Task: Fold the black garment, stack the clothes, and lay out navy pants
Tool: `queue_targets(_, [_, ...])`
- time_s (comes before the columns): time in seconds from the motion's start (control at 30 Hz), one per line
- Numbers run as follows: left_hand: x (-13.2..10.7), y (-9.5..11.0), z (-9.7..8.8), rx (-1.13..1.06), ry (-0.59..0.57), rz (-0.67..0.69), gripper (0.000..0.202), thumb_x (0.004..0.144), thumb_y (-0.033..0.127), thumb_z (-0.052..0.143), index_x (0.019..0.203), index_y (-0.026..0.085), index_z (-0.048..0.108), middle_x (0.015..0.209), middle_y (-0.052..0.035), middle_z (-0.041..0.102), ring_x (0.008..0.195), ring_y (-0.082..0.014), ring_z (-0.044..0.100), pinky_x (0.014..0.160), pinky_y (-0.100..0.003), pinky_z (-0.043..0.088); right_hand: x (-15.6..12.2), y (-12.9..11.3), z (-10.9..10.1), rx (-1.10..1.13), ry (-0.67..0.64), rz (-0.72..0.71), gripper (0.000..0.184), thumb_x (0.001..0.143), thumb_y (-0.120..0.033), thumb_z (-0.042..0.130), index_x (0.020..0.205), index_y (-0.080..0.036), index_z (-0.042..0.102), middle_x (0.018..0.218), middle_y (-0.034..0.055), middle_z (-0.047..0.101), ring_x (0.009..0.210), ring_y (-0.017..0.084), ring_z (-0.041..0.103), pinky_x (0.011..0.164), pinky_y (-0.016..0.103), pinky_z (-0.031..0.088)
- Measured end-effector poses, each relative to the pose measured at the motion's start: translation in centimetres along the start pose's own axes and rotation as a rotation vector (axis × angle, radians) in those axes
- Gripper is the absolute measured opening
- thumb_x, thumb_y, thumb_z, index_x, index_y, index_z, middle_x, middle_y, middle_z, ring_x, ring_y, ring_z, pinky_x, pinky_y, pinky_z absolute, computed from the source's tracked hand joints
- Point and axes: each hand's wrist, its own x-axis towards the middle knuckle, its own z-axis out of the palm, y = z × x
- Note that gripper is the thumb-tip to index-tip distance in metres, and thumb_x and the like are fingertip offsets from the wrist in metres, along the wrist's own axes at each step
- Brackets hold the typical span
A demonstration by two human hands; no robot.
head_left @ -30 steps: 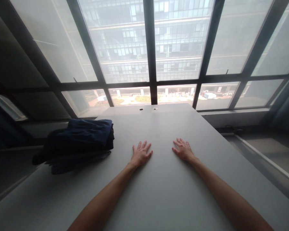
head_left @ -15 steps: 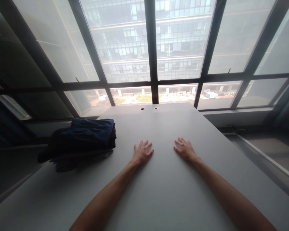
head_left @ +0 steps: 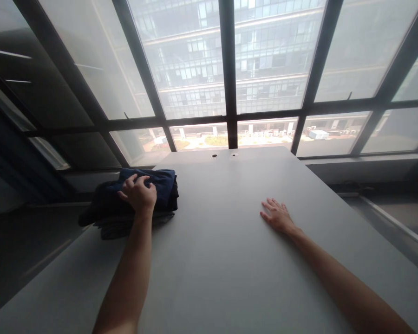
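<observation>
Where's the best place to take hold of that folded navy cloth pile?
Grip the top layers of the folded navy cloth pile from above, where the left hand rests. The pile lies flat, so its top is the most exposed part, and the soft folds can be pinched.

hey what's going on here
A person is at a grey table with their left hand on a stack of dark folded clothes, fingers curled onto the navy top layer. It is hard to tell whether the hand has a firm grip. The right hand lies flat and open on the tabletop, away from the stack. Large windows stand beyond the table.
</observation>
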Motion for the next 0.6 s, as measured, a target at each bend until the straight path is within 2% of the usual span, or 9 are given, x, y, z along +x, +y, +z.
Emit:
queue_targets(0.07, [0.9,-2.4,-1.0,0.081,0.036,-0.122,0.037,0.086,0.026,0.070,0.122,0.017,0.066,0.152,-0.0204,0.043,0.145,-0.0456,0.031,0.113,-0.075,0.018,0.0,0.1,0.1,-0.001,0.009,-0.001,0.061,0.102,-0.051,0.043,0.155,-0.022,0.047,0.167,0.0112,0.028,0.156,0.029,0.018,0.124,0.056,0.011])
queue_targets(0.13, [1.5,-4.1,-1.7,0.147,0.020,-0.271,0.062,0.083,0.037,0.076,0.138,0.015,0.056,0.158,-0.0258,0.032,0.146,-0.0518,0.026,0.109,-0.077,0.022,0.0,0.1,0.2,-0.004,0.013,-0.004,0.061,0.102,-0.051,0.043,0.154,-0.022,0.047,0.167,0.0113,0.028,0.156,0.029,0.019,0.124,0.056,0.011])
queue_targets(0.2, [1.9,-5.1,-1.9,0.192,-0.086,-0.411,0.095,0.077,0.050,0.080,0.153,0.013,0.037,0.156,-0.0322,0.032,0.142,-0.0554,0.031,0.105,-0.076,0.028,0.0,0.2,0.3,-0.010,0.012,-0.004,0.060,0.102,-0.051,0.042,0.154,-0.022,0.047,0.167,0.0115,0.029,0.156,0.029,0.019,0.124,0.056,0.011])
queue_targets(0.27, [2.1,-5.6,-2.0,0.228,-0.207,-0.481,0.117,0.073,0.061,0.081,0.160,0.012,0.020,0.150,-0.0353,0.039,0.137,-0.0556,0.039,0.103,-0.074,0.032,0.0,0.2,0.2,-0.016,0.009,-0.004,0.060,0.102,-0.051,0.042,0.155,-0.022,0.047,0.167,0.0116,0.029,0.156,0.028,0.018,0.124,0.056,0.011])
queue_targets(0.33, [2.2,-5.7,-2.1,0.255,-0.259,-0.474,0.123,0.071,0.068,0.078,0.162,0.014,0.015,0.146,-0.0344,0.046,0.135,-0.0552,0.042,0.102,-0.073,0.033,0.0,0.2,0.2,-0.023,0.005,-0.002,0.060,0.102,-0.051,0.042,0.155,-0.022,0.046,0.167,0.0115,0.028,0.156,0.028,0.018,0.124,0.056,0.012])
queue_targets(0.43, [2.3,-5.9,-2.1,0.245,-0.250,-0.454,0.121,0.071,0.072,0.075,0.162,0.018,0.016,0.148,-0.0320,0.047,0.133,-0.0559,0.045,0.102,-0.073,0.033,0.0,0.2,0.2,-0.028,0.003,0.005,0.060,0.102,-0.051,0.042,0.155,-0.022,0.046,0.167,0.0112,0.028,0.156,0.028,0.018,0.124,0.056,0.012])
queue_targets(0.53, [2.5,-6.6,-1.9,0.191,-0.203,-0.502,0.122,0.072,0.070,0.075,0.161,0.014,0.013,0.149,-0.0325,0.045,0.134,-0.0568,0.044,0.103,-0.075,0.029,0.1,0.2,0.3,-0.021,0.001,0.013,0.060,0.102,-0.051,0.043,0.155,-0.023,0.046,0.168,0.0101,0.028,0.156,0.028,0.018,0.124,0.056,0.012])
queue_targets(0.6, [2.7,-7.2,-1.5,0.126,-0.147,-0.550,0.125,0.068,0.063,0.082,0.158,0.008,0.015,0.145,-0.0330,0.049,0.135,-0.0572,0.041,0.104,-0.079,0.022,0.1,0.2,0.3,-0.014,0.002,0.013,0.060,0.101,-0.051,0.043,0.155,-0.023,0.046,0.168,0.0098,0.028,0.156,0.027,0.018,0.124,0.056,0.012])
